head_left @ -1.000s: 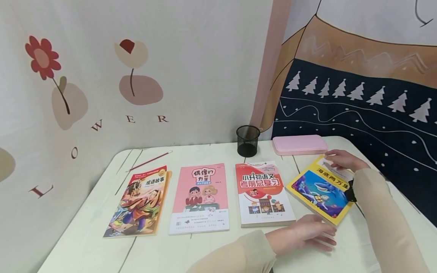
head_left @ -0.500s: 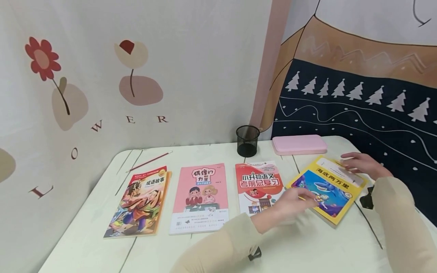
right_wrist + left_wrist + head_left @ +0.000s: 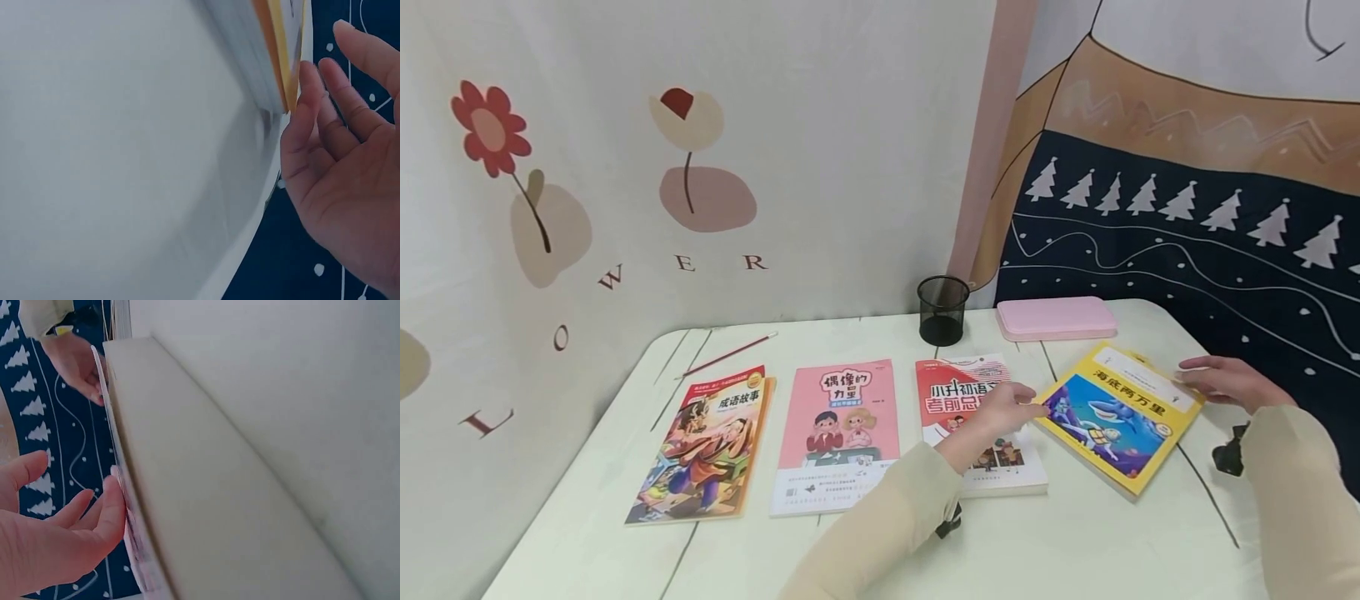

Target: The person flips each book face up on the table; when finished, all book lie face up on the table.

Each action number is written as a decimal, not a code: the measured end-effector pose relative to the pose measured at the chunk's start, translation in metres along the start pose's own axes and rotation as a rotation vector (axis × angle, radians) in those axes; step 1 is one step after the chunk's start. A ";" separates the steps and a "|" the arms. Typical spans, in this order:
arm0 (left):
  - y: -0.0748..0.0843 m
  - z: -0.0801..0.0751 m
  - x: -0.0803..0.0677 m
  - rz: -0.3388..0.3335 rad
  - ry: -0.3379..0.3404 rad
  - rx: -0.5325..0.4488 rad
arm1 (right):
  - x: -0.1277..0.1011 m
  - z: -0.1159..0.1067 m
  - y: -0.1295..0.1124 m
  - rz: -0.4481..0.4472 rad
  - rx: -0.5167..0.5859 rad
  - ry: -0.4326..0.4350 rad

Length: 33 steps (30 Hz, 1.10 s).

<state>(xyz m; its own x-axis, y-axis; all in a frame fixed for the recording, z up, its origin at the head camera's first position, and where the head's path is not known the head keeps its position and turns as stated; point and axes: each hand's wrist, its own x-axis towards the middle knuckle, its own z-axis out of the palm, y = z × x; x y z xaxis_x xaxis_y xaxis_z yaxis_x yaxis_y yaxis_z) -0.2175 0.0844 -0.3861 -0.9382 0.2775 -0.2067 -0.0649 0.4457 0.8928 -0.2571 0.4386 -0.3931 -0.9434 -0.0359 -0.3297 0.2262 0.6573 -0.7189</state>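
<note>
A yellow book with a blue undersea cover [image 3: 1108,421] lies at a slant on the right part of the table. My left hand [image 3: 1000,410] hovers over the red-and-white book [image 3: 1022,475], its fingertips at the yellow book's left corner. Contact there is unclear. At the yellow book's upper right corner is my right hand [image 3: 1225,382], fingers extended. In the right wrist view, the right hand [image 3: 350,156] has its fingers beside the yellow book's edge [image 3: 279,56], holding nothing. In the left wrist view, the left hand [image 3: 69,537] has its fingers loosely bent, with thumb apart.
Farther left lie a pink book [image 3: 841,417] and a colourful storybook [image 3: 707,450]. Behind them are a red pencil [image 3: 730,354], a black mesh pen holder [image 3: 942,312] and a pink case [image 3: 1056,318]. Printed curtains [image 3: 850,167] hang along the table's back.
My left hand has moved from the yellow book's lower corner up and left to its left corner. My right hand has slid rightward along its top edge. The yellow book has turned slightly.
</note>
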 end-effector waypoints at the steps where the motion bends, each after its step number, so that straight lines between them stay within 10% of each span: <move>1: -0.001 -0.001 0.000 -0.011 -0.009 -0.003 | -0.001 0.000 0.001 0.014 0.007 0.000; 17: 0.006 0.001 0.003 -0.064 -0.063 0.163 | -0.007 -0.007 0.010 0.187 0.066 0.040; 33: 0.002 0.005 -0.002 -0.028 -0.072 0.169 | -0.010 -0.007 0.002 0.062 -0.004 -0.073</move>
<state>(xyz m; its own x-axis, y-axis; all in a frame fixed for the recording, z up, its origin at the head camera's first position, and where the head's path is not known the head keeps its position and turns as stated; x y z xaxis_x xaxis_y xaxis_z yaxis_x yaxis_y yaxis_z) -0.2140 0.0892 -0.3857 -0.9095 0.3207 -0.2645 -0.0273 0.5888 0.8078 -0.2489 0.4455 -0.3874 -0.9073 -0.0494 -0.4176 0.2829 0.6631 -0.6930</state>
